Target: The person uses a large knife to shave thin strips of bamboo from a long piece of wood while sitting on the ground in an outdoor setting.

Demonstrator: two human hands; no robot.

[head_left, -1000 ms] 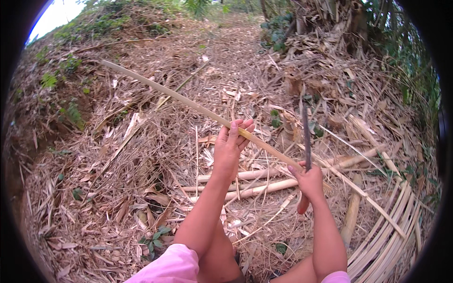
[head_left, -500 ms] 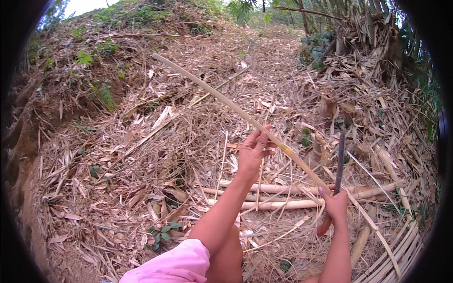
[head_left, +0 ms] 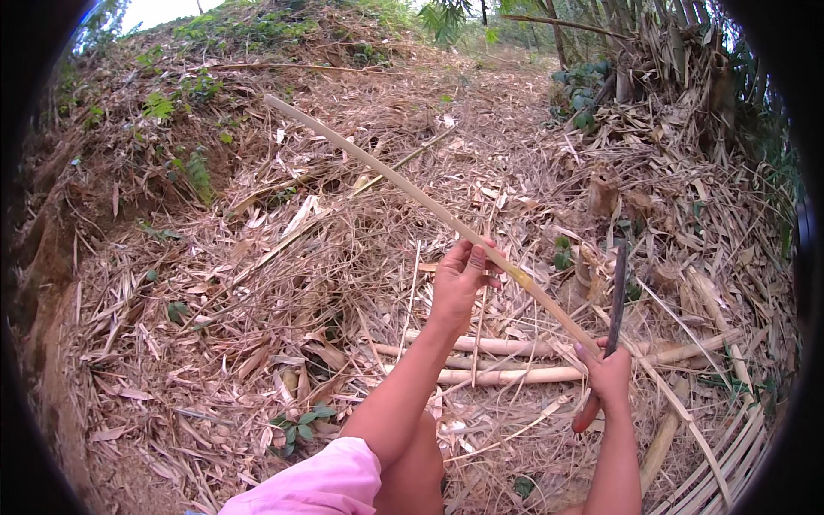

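Here, pale slender strip, yellowish below middle, slanting from upper left; left hand pinching it; right hand clasping dark-bladed knife, strip's end.

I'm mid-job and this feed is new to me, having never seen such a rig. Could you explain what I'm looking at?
There is no machine: these are a person's own bare hands. The view comes from the left of two fisheye cameras on the person's head, looking down; picture left is the person's left, and straight edges bend toward the rim.

The left hand lightly holds a long, pale, thin wooden-looking strip partway along. The right hand grips a dark, narrow-bladed tool with a reddish-brown handle, at the strip's near end.

The ground is covered in dry brown leaf and stalk litter. Pale, round poles lie ahead, and a bundle of thin pale strips lies at lower right.
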